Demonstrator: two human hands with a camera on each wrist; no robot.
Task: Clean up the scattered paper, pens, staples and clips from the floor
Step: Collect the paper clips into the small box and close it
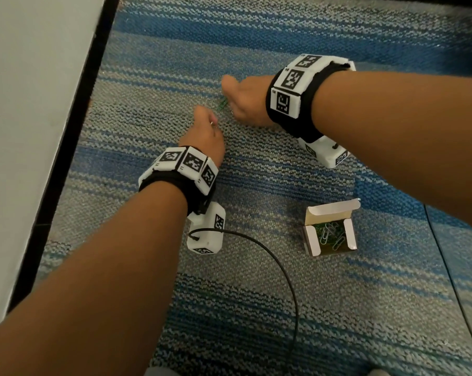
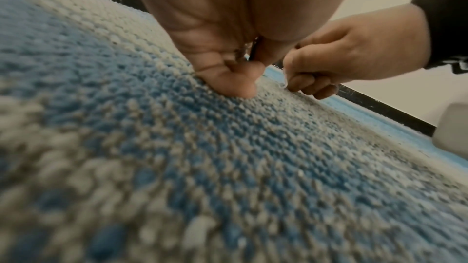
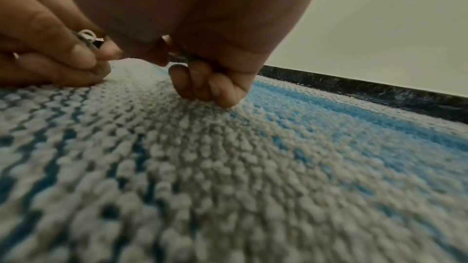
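Note:
Both hands are low on the blue-grey carpet [image 1: 256,172], close together. My left hand [image 1: 206,119] is curled, and a silver paper clip [image 1: 212,123] pokes out of its grip; the right wrist view shows that silver clip [image 3: 87,35] between the left hand's fingers [image 3: 76,51]. My right hand [image 1: 230,100] is just beyond it, fingertips on the carpet, pinching a green paper clip [image 1: 222,103]. In the right wrist view its curled fingers [image 3: 210,85] hold something dark and metallic [image 3: 178,57]. In the left wrist view, metal glints inside the curled left hand [image 2: 229,67].
A small open cardboard box [image 1: 309,237] with several silver and green paper clips [image 1: 331,233] lies on the carpet at the near right. A black cable [image 1: 283,270] loops from the left wrist camera. A white wall with a black skirting board [image 1: 75,109] runs along the left.

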